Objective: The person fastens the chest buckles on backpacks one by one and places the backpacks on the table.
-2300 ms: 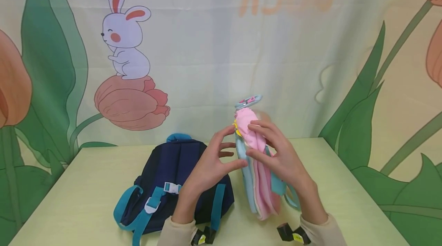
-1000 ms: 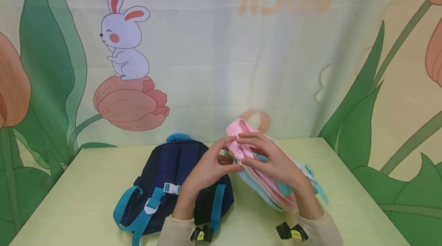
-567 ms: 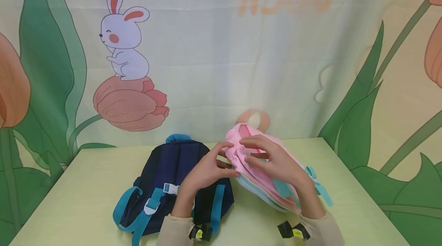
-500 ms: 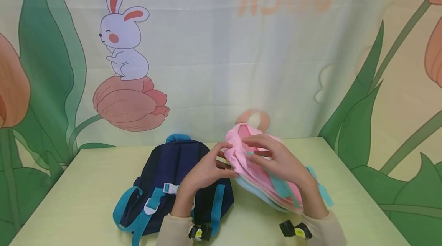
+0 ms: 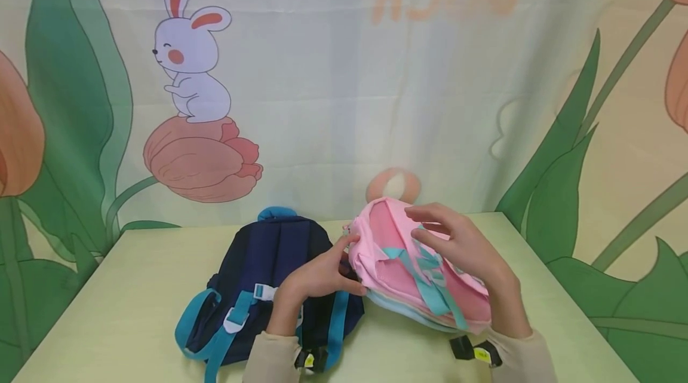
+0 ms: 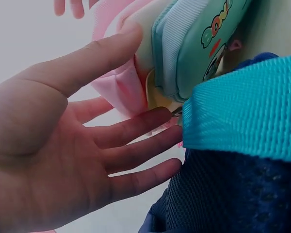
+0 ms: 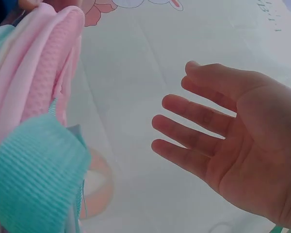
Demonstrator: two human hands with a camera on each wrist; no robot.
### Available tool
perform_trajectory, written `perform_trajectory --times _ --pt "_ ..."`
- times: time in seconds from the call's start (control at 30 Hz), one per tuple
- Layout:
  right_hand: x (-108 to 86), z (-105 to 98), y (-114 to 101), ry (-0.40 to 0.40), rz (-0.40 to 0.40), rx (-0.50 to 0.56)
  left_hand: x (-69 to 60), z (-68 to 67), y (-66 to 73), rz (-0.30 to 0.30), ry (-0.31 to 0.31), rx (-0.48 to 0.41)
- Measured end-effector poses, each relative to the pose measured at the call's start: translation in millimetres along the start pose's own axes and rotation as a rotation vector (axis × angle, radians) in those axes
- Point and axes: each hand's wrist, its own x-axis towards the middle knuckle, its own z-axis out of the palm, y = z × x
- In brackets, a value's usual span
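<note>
A small pink and light-blue backpack lies on the table with its back panel and teal straps facing up. My left hand is at its left end, fingers nearly straight. In the left wrist view, the thumb touches the bag's side, and the other fingers reach under and past the pink fabric. Above the straps hovers my right hand; the right wrist view has it apart from the bag, fingers loosely extended. The bag's front is mostly hidden in the head view.
A navy backpack with teal straps and white buckles lies on the left, close beside the pink one and partly behind my left forearm. The pale table ends against a printed curtain with a rabbit and tulips.
The pink backpack has gone from upright to lying down, tilted toward the right, its back panel turned up. My right hand has moved right and off it; the left has come down slightly.
</note>
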Motion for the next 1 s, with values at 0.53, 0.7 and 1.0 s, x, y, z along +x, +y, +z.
perform_trajectory --times 0.53,0.7,1.0 --pt "4.4 -2 -5 -0.017 0.016 0.004 7.2 12.5 5.5 -0.091 -0.04 0.242" --pt "5.3 0 1 -0.031 0.018 0.049 11.7 21.6 6.7 -0.095 0.012 0.304" --pt "4.2 4 15 -0.078 0.053 0.024 14.6 37.3 4.0 -0.096 0.066 0.431"
